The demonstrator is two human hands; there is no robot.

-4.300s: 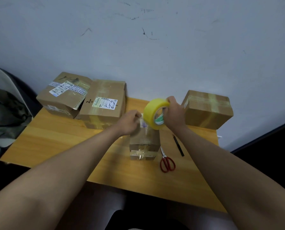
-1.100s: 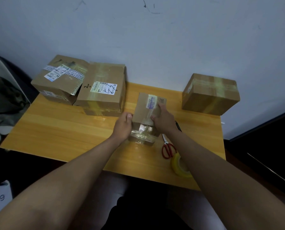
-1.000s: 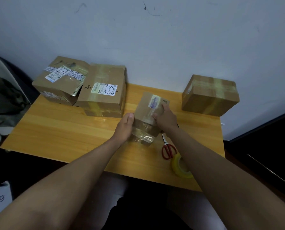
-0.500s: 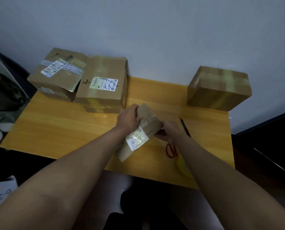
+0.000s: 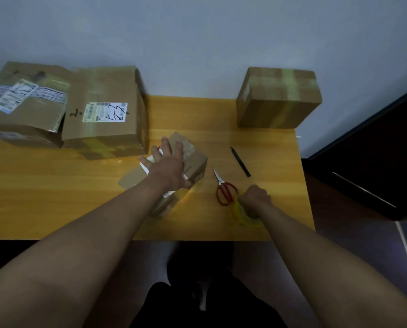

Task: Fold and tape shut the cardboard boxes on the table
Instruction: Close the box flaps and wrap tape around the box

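Seemingly midway, three boxes [image 5: 278, 98] look taped while the flat left hand [image 5: 168, 166] steadies a small box [image 5: 193, 159] and the right hand [image 5: 254, 200] grips tape [image 5: 245, 217].

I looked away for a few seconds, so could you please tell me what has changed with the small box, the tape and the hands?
The small box was turned over and laid on the table. The left hand now rests flat on it. The right hand let go of the box and gripped the yellow tape roll, which it had set down earlier. The scissors, pen and three larger boxes stayed put.
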